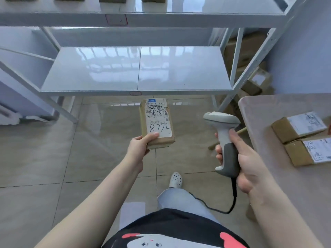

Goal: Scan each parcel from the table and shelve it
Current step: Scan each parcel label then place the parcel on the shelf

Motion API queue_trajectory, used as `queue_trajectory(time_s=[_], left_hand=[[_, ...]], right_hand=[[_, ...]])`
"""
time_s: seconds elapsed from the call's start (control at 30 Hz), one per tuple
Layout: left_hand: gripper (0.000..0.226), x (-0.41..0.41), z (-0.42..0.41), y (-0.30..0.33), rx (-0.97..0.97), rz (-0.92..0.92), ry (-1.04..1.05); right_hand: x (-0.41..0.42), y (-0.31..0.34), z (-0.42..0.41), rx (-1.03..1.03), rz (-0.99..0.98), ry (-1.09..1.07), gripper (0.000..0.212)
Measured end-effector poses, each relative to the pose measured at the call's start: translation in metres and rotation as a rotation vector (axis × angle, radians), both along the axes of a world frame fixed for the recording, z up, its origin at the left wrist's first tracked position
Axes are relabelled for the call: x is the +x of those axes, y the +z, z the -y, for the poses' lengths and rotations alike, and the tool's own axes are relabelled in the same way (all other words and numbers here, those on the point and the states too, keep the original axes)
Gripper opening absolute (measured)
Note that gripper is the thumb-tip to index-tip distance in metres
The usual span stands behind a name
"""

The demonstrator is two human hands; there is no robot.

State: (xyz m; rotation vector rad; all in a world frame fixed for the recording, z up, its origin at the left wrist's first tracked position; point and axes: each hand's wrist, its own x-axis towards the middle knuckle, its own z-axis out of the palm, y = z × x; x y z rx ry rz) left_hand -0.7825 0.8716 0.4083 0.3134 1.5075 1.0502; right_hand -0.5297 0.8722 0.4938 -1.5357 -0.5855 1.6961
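left grip holds parcel; right grip holds scanner.

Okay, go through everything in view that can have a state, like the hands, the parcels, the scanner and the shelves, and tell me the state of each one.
left hand: grips held parcel
held parcel: off the table, label up
right hand: grips scanner
scanner: held upright, head toward the shelves, corded
table parcels: two lying on table, labels up
middle shelf: nothing on it
top shelf: parcels along its back edge

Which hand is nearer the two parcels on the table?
Right. The right hand, gripping the scanner, is beside the parcels; the left hand is farther left.
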Motion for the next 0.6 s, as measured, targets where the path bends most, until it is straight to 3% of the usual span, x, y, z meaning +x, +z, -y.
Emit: queue_trajectory(time_s=[0.2,0.27,0.37,0.43,0.53,0.6], left_hand=[[0.100,0.006,-0.090,0.012,0.037,-0.005,0.004],[0.079,0.012,-0.118,0.018,0.054,0.003,-0.012],[0.025,0.022,-0.153,0.023,0.032,0.046,-0.015],[0.012,0.028,-0.173,0.030,0.026,0.076,-0.016],[0.026,0.035,-0.207,0.040,0.053,0.072,-0.040],[0.050,0.038,-0.234,0.046,0.097,0.072,-0.070]], right_hand=[[0.003,0.009,-0.093,0.009,-0.023,0.047,0.050],[0.008,0.012,-0.119,0.010,-0.013,0.055,0.053],[0.015,0.018,-0.151,0.006,-0.003,0.040,0.048],[0.018,0.023,-0.166,0.014,0.001,0.025,0.043],[0.021,0.028,-0.190,0.016,-0.013,-0.010,0.038],[0.023,0.031,-0.207,0.007,-0.028,-0.047,0.037]])
